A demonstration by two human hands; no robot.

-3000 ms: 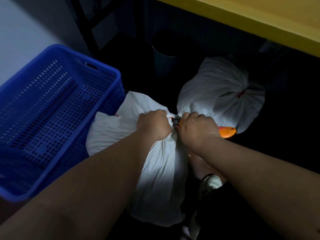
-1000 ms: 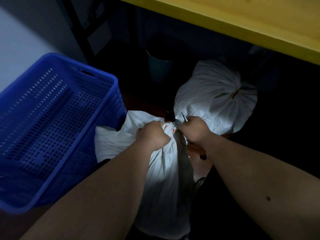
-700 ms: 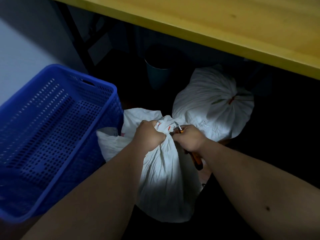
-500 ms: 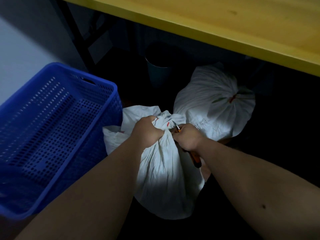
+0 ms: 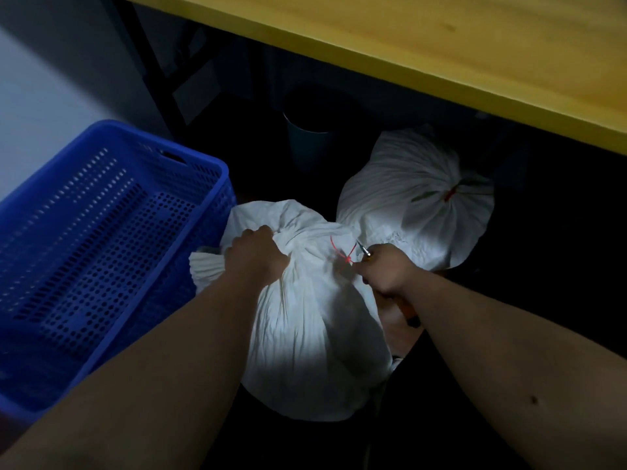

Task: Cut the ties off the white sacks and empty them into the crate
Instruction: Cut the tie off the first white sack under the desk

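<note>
A dim floor space under a yellow tabletop (image 5: 441, 45), whose front edge runs diagonally across the top of the view. At 9 o'clock stands a blue perforated crate (image 5: 101, 249), its near corner just beside the near white sack (image 5: 305, 317). That sack sits at centre, its long axis running from 6 o'clock up to its gathered neck at 12. The left hand (image 5: 256, 257) is closed around the bunched neck cloth. A thin red tie (image 5: 342, 254) loops the neck just right of that hand. The right hand (image 5: 385, 271) is fisted around a cutter (image 5: 363, 250) (only its metal tip shows clearly), pointing toward 11 o'clock at the tie. A second tied sack (image 5: 414, 198) lies at 1 o'clock, touching the first. A dark bin (image 5: 310, 144) stands behind. No writing is legible.
</note>
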